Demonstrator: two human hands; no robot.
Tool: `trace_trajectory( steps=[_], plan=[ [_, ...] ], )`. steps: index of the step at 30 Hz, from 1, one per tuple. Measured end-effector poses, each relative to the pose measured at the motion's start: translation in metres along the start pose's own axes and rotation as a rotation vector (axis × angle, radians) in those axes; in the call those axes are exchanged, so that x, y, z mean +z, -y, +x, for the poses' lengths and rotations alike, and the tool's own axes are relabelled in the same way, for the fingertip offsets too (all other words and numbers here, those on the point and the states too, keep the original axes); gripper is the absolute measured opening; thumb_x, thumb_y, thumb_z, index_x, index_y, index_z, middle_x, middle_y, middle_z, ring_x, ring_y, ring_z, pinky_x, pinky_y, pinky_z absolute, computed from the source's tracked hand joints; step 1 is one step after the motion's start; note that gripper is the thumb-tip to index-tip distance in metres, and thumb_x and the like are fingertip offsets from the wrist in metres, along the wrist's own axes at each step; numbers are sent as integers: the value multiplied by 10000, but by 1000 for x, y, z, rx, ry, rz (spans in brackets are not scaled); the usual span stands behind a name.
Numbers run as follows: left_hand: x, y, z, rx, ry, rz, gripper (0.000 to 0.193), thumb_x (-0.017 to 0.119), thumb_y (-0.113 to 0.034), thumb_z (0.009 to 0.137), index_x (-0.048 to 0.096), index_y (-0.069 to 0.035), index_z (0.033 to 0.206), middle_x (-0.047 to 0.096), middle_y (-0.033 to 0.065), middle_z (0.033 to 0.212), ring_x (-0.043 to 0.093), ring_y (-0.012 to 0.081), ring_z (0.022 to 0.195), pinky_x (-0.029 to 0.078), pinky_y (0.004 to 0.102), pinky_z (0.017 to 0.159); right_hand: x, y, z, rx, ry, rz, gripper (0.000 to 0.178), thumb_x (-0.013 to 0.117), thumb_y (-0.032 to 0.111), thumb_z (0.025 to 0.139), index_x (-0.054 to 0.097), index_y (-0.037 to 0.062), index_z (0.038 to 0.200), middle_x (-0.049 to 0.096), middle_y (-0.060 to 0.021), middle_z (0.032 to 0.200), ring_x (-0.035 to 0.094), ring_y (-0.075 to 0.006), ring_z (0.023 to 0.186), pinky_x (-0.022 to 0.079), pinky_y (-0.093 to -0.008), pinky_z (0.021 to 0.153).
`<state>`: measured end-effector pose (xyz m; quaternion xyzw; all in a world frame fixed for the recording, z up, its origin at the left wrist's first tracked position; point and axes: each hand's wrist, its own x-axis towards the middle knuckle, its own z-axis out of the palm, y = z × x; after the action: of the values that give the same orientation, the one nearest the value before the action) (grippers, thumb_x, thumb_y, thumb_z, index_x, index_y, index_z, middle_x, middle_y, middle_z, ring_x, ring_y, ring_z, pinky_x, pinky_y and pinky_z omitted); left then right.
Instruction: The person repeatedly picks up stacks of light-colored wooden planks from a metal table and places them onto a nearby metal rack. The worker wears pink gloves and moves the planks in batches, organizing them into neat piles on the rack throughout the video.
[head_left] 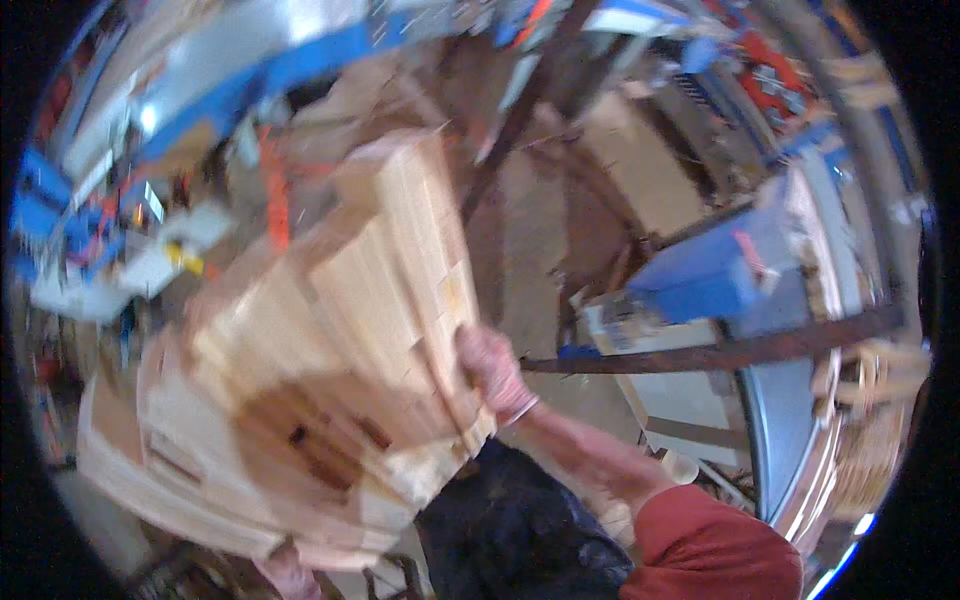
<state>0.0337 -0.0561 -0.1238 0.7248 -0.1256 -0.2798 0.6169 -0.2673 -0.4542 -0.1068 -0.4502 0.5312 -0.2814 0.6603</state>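
Left of right grip [491,372] — wooden boards [335,310], edge grasped

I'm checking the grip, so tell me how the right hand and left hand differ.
The right hand is at the right edge of the pale wooden boards; the left hand is at their lower edge. The right hand shows with its forearm and red sleeve; the left hand is cut off by the picture's bottom. Both are at the boards' edges.

Pale wooden strips [350,300] lie side by side, ends uneven, slanting between both hands [490,372].
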Motion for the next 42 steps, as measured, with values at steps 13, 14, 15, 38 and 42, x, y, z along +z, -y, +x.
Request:
trace_trajectory(
  steps=[13, 14, 15, 38, 42],
  plan=[
    [104, -239, -96, 425, 645, 54, 457, 746, -175, 936, 637, -21, 1352, 708, 98, 1150, 666, 272, 960, 566, 416, 835, -14, 177, -350, -339, -169, 120, 716, 658, 592, 1023, 625, 45, 1484, 732, -148, 1316, 657, -219, 1216, 500, -383, 1082],
    [117, -250, -106, 429, 716, 26, 474, 754, -173, 927, 632, -22, 1359, 705, 99, 1162, 666, 272, 974, 564, 418, 846, -22, 179, -376, -335, -186, 110, 733, 664, 598, 1018, 610, 66, 1520, 729, -149, 1350, 657, -224, 1239, 495, -388, 1099],
    [142, -263, -112, 446, 795, 27, 492, 763, -171, 917, 626, -22, 1366, 702, 100, 1174, 665, 272, 988, 563, 419, 857, -25, 192, -391, -347, -243, 105, 739, 682, 576, 1019, 600, 42, 1524, 725, -152, 1361, 656, -218, 1240, 499, -386, 1101],
    [265, -284, -417, 271, 1551, -278, 908, 954, -113, 702, 527, -35, 1500, 661, 117, 1408, 669, 262, 1257, 551, 437, 1074, -339, -17, -756, -604, -1362, 565, 356, 594, 387, 1051, 651, 67, 905, 591, 30, 768, 541, -86, 697, 431, -294, 602],
    [294, -302, -478, 244, 1601, -136, 845, 981, -105, 682, 593, -38, 1430, 734, 78, 1269, 721, 220, 1150, 600, 394, 980, -367, -48, -779, -751, -1446, 573, 481, 600, 512, 1047, 585, 89, 819, 616, 8, 779, 532, -95, 694, 424, -292, 615]
  ],
)
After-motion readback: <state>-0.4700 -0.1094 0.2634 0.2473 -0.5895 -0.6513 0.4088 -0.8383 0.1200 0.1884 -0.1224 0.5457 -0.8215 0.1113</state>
